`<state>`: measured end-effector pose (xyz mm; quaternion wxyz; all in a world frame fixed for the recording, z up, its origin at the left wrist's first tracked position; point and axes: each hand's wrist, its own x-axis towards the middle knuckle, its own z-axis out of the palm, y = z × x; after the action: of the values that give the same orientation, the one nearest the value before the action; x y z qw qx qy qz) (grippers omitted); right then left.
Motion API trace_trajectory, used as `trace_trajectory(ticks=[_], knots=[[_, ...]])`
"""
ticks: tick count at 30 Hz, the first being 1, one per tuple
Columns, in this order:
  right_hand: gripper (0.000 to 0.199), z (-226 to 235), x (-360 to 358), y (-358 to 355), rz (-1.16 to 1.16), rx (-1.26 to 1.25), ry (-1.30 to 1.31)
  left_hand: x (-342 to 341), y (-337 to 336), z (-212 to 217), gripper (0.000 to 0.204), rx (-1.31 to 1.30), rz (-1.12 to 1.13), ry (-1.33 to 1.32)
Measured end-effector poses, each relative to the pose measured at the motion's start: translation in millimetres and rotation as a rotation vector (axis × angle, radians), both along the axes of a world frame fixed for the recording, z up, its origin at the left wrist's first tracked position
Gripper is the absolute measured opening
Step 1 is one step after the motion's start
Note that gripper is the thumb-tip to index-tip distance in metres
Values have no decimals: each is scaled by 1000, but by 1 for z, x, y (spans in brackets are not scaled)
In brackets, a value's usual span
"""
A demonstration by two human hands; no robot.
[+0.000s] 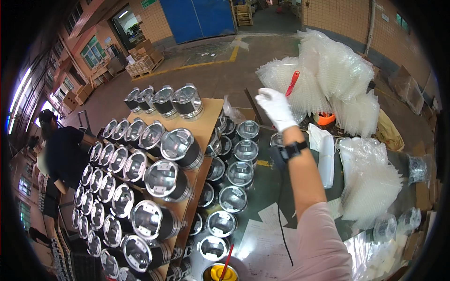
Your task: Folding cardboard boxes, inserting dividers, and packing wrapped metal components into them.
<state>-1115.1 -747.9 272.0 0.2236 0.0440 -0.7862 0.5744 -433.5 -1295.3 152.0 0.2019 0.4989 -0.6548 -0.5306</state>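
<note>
My right hand (276, 108), in a white glove, is raised ahead of me with its fingers curled. A slim red handle with a small hole near its end (293, 83) sticks out beside the glove; the hand appears closed around its lower part, and the rest is hidden. Below the hand, a round metal piston (276, 139) partly shows behind my wrist. Rows of upright pistons (240, 173) stand on the dark green table to the left. More pistons (167, 180) are set out on a brown board (209, 122). My left hand does not show.
Bubble-wrap bags (333, 70) are heaped beyond the hand, with an orange object (324, 119) beneath. More bubble wrap (370, 187) lies at right. Papers (262, 248) and a black cable (281, 225) lie on the table, near a yellow-lidded can (224, 272). A person (65, 154) stands far left.
</note>
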Motion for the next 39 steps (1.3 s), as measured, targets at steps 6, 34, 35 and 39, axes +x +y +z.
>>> trace_trajectory(ticks=[6, 34, 35, 39], knots=[[40, 104, 235, 19, 538, -441, -65, 165, 75, 78, 32, -221, 368, -127], [35, -35, 871, 154, 290, -333, -802, 141, 430, 53, 48, 520, -1617, 89], [36, -45, 875, 179, 175, -504, -767, 130, 441, 43, 46, 477, -1623, 145], [33, -26, 875, 249, -213, -918, -582, 77, 535, 28, 35, -586, -1640, 109]])
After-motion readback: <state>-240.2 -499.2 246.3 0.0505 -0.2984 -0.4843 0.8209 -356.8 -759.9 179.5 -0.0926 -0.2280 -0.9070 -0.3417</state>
